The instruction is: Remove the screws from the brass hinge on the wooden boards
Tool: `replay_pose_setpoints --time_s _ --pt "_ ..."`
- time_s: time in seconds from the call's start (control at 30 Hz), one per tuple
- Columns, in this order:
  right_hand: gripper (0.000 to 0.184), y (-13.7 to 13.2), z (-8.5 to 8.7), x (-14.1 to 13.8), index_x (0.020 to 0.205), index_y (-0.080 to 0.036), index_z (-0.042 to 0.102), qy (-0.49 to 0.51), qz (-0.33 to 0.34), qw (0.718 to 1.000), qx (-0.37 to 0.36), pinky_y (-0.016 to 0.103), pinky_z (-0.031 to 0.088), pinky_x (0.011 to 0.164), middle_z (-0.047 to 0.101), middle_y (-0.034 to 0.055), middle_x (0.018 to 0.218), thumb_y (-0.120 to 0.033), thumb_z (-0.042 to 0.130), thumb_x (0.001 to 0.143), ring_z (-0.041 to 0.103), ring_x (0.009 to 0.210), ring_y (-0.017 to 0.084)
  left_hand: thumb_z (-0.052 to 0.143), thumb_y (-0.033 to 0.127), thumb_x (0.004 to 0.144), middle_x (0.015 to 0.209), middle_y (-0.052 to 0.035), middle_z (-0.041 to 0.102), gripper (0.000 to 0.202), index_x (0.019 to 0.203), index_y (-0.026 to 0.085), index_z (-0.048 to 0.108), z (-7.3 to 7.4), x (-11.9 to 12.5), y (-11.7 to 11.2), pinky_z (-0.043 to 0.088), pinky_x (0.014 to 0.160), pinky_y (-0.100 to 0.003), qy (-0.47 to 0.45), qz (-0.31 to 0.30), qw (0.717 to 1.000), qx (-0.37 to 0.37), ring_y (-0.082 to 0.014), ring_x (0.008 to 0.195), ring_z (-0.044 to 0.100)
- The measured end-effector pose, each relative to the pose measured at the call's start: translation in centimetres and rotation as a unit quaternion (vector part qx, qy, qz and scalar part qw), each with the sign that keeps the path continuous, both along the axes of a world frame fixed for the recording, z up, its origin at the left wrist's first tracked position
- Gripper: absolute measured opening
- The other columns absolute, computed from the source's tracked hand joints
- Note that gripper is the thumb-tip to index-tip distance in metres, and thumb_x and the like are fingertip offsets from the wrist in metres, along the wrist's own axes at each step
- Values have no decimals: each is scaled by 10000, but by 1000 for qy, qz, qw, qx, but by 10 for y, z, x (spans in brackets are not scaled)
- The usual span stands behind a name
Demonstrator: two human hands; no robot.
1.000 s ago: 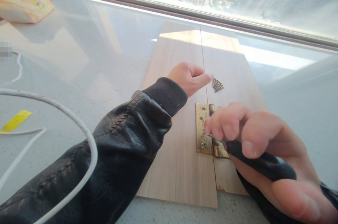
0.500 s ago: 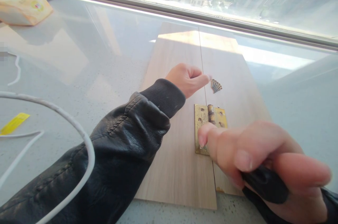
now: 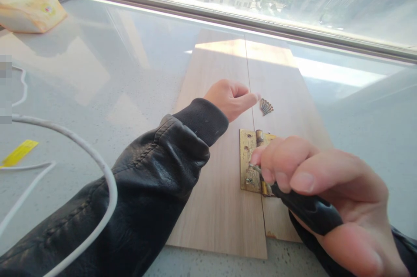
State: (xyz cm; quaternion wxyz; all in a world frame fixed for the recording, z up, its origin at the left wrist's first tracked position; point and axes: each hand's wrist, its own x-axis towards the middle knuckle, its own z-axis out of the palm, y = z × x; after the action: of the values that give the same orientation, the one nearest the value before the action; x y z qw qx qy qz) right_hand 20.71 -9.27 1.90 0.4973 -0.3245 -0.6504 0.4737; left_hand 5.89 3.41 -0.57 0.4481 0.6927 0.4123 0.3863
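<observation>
My right hand [image 3: 339, 181] grips a screwdriver [image 3: 309, 209] by its black handle. The metal tip points down over the left leaf of a brass hinge [image 3: 244, 159]; I cannot tell if it touches. A screw head shows in the leaf's lower hole, while my fingers cover much of the right leaf. Beneath the hinge lie two light wooden boards [image 3: 215, 207], side by side, and it spans their seam. Farther up, my left hand [image 3: 230, 98] rests on the boards with fingers closed in a pinch, its tips beside several small screws [image 3: 266, 107] fanned out. Whatever it pinches is hidden.
A thick white cable [image 3: 81, 146] loops across the left foreground, over my sleeve. Near it are a yellow tag [image 3: 20, 153] and thinner white cord. At the far left stands a crumpled packet [image 3: 32, 9]. Along the back runs a window frame [image 3: 228, 20] above the pale speckled surface.
My right hand has turned and opened its grip somewhat around the screwdriver, uncovering the tip and the hinge's lower screw. My left hand has stayed in place.
</observation>
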Motion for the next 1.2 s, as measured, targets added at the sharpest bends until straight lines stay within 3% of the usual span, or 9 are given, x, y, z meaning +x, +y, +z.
replay_pose_setpoints --time_s 0.13,0.23,0.4,0.6,0.77,0.93,1.03,1.13,1.2 --pt "192 -1 0 -4 972 -251 658 47 13 999 -13 456 505 783 637 -2 691 -384 535 910 595 635 165 530 331 786 466 86 209 407 460 170 348 -1 -1 0 179 499 -256 0 -2 1000 -3 -31 463 227" --pt "310 -5 1 -3 884 -230 669 64 26 996 -56 446 492 764 573 -18 635 -381 411 967 531 563 132 530 330 787 468 85 208 404 461 171 351 0 -1 0 179 500 -257 1 0 1000 -2 -32 465 226" --pt "316 -11 1 5 940 -242 591 72 32 985 -153 388 446 650 540 16 747 -542 511 881 513 690 183 528 331 792 466 85 202 403 460 170 368 2 0 0 179 495 -259 13 1 1000 -2 -35 462 227" --pt "232 -3 2 -6 852 -246 626 48 -35 997 -58 407 461 799 555 29 872 -462 680 791 546 827 198 533 324 791 454 86 208 406 456 171 364 1 -1 -1 171 486 -262 7 0 1000 -1 -32 449 225" --pt "284 4 -4 -10 901 -252 720 41 -52 998 20 415 473 772 598 31 729 -470 538 883 563 699 177 534 314 796 458 86 215 402 460 172 365 2 0 -1 177 492 -262 9 3 1000 -1 -31 454 228" --pt "394 -4 -4 -8 843 -236 673 75 16 995 -60 423 461 732 575 -7 651 -443 361 967 531 584 139 534 311 797 462 85 206 414 456 174 344 1 0 -1 174 499 -262 16 6 1000 -1 -30 460 222" --pt "509 -8 -1 -7 724 -208 585 73 24 992 -101 411 440 713 502 -13 614 -579 307 935 488 580 139 535 319 796 464 84 203 414 456 174 349 1 0 -1 174 499 -262 17 7 1000 2 -32 462 223" --pt "466 -10 3 -3 827 -240 543 66 15 988 -139 367 424 618 482 -3 667 -689 417 838 506 644 177 532 327 797 465 82 201 412 458 176 354 1 0 -1 172 499 -265 16 5 1000 2 -37 466 221" --pt "381 -9 3 0 909 -265 532 49 22 990 -132 360 432 609 511 6 730 -630 553 804 522 687 190 529 328 798 467 82 199 409 460 177 355 2 0 -2 170 503 -268 16 5 1000 -2 -40 472 218"
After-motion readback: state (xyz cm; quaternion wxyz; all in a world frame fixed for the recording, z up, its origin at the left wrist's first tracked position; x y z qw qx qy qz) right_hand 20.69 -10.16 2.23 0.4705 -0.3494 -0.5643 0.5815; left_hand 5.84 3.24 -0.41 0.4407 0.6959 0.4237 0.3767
